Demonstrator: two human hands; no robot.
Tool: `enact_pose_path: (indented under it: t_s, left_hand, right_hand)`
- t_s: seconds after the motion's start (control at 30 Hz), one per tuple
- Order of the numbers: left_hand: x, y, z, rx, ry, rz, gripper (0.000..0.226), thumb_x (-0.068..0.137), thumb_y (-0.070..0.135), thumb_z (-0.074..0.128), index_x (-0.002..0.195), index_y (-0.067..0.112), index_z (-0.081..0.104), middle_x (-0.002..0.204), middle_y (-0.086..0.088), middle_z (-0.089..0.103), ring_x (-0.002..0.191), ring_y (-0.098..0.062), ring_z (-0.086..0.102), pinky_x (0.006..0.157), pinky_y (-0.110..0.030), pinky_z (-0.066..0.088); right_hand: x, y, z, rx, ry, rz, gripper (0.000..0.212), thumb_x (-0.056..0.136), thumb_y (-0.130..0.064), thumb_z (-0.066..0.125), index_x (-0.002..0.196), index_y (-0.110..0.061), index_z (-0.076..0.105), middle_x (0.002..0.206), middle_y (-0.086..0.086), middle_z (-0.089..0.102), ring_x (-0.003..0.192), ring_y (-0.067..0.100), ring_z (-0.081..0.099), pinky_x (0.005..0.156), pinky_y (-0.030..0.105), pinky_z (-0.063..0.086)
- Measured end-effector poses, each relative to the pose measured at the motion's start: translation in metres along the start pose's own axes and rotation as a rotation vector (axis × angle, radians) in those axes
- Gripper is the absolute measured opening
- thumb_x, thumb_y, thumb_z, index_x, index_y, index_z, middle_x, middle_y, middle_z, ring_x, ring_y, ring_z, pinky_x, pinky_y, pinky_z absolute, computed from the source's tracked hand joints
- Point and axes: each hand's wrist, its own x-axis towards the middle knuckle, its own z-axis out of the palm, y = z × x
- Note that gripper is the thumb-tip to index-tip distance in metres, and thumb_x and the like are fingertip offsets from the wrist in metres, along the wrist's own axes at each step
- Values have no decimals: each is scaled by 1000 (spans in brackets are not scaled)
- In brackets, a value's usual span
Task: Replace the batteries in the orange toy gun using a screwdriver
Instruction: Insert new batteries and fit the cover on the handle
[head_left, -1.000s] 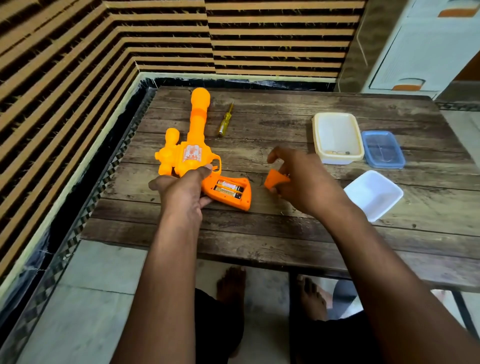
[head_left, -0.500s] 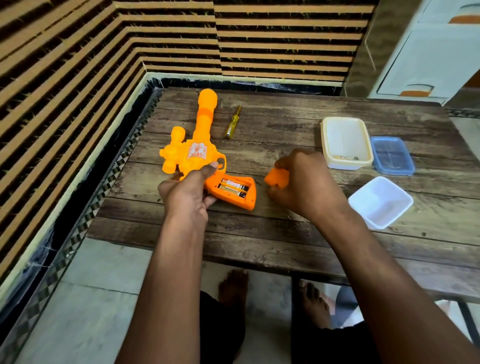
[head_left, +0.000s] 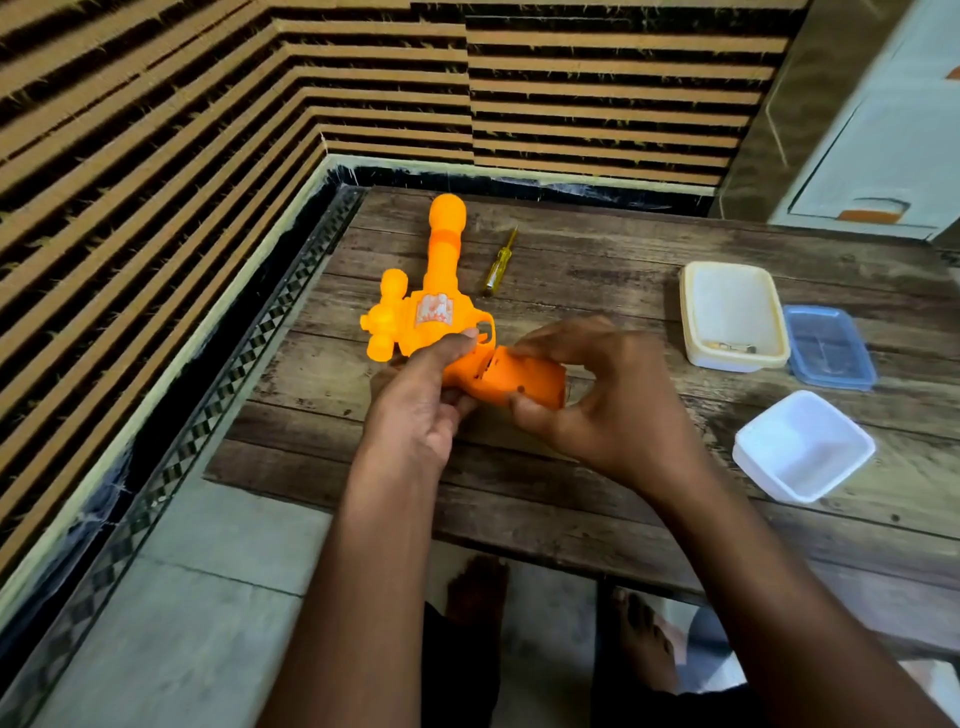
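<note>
Meanwhile my left hand grips the toy gun, my right hand pinches its battery cover, screwdriver and tubs lying toward the surface's far edge.

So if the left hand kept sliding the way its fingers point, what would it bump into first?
The left hand points up the table, away from the person. It already grips the toy gun, so that comes first. Beyond it is the striped wall, though depth is hard to judge.
</note>
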Motion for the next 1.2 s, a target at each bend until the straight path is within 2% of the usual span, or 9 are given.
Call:
enact_pose_path:
  t_s: [0.13, 0.3, 0.43, 0.63, 0.8, 0.93, 1.0, 1.1, 1.2]
  left_hand:
    - [0, -1, -2, 0, -71, -27, 48, 86, 5, 75, 133, 8, 66, 123, -16, 74, 108, -30, 73, 65, -38, 63]
    - [0, 0, -4, 23, -161, -71, 46, 90, 8, 71, 135, 5, 64, 114, -21, 76, 96, -32, 78, 63, -43, 63]
    - [0, 1, -5, 47, -158, -65, 40, 91, 7, 69, 131, 2, 66, 108, -21, 78, 79, -26, 78, 58, -39, 63]
    - [1, 1, -5, 52, -148, -52, 39, 90, 6, 71, 129, 2, 67, 108, -20, 78, 78, -26, 79, 57, -38, 62]
    - [4, 0, -5, 29, -148, -50, 41, 91, 2, 69, 131, 1, 65, 112, -24, 76, 84, -29, 78, 57, -37, 61]
    - [6, 1, -5, 4, -142, -49, 31, 90, 2, 70, 121, 3, 70, 96, -16, 79, 76, -25, 78, 55, -35, 61]
    - [6, 2, -6, -9, -121, -44, 32, 88, 2, 73, 120, 5, 70, 98, -16, 79, 77, -25, 79, 55, -36, 61]
    - [7, 1, -8, -16, -125, -39, 43, 88, 1, 73, 130, 4, 65, 115, -22, 75, 98, -34, 77, 63, -42, 63]
    - [6, 1, -7, -21, -121, -40, 52, 87, 2, 73, 137, 4, 60, 122, -25, 72, 107, -38, 74, 65, -44, 63]
  right_hand:
    - [0, -4, 0, -4, -48, -82, 42, 68, -33, 81, 104, -13, 84, 102, 3, 81, 94, 18, 75, 87, 27, 57]
    - [0, -2, 7, -45, -112, -185, 31, 69, -30, 81, 94, -12, 84, 96, 5, 80, 85, 25, 75, 78, 35, 59]
    - [0, 2, 10, -72, -140, -166, 38, 69, -33, 79, 99, -11, 85, 99, 7, 78, 87, 28, 76, 80, 37, 61]
    - [1, -1, 17, -103, -135, -89, 49, 70, -52, 61, 98, -18, 84, 102, 4, 75, 92, 33, 73, 82, 55, 58]
    - [-1, -2, 19, -109, -139, -52, 48, 71, -52, 60, 96, -18, 83, 102, 2, 72, 94, 32, 70, 83, 55, 57]
    - [-3, -2, 22, -165, -105, -77, 46, 75, -52, 59, 95, -21, 84, 109, -2, 70, 100, 31, 63, 83, 55, 56]
    - [-4, 0, 25, -165, -91, -72, 44, 78, -51, 59, 97, -20, 84, 116, 2, 66, 106, 32, 62, 84, 55, 56]
    - [-2, 6, 25, -134, -58, -69, 34, 81, -40, 69, 98, -14, 84, 114, 9, 66, 100, 33, 67, 81, 50, 59]
    - [0, 8, 23, -115, -36, -74, 26, 77, -23, 79, 99, -10, 85, 107, 13, 68, 88, 29, 70, 80, 29, 54]
